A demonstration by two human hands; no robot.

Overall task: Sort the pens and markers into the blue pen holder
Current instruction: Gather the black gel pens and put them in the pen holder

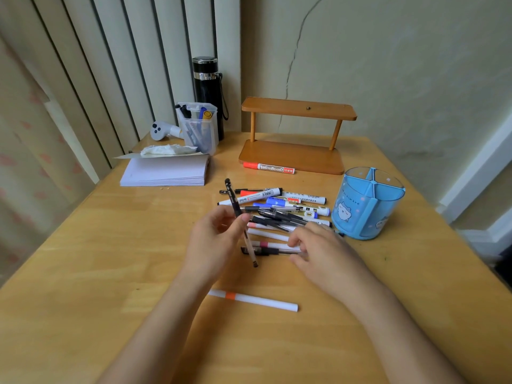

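Wooden bench point(110, 259) carries a heap of pens and markers point(285, 209) at its middle, with the blue pen holder point(365, 206) standing upright just right of the heap, its compartments (as far as they show) holding nothing. The left hand point(213, 239) pinches a black gel pen point(240, 221) between thumb and fingertips, lifted and nearly upright above the heap's left edge. The right hand point(318, 250) rests on the near pens, fingers curled; whether it grips one I cannot tell. A white pen with an orange band point(253, 300) lies apart, nearer, between the forearms
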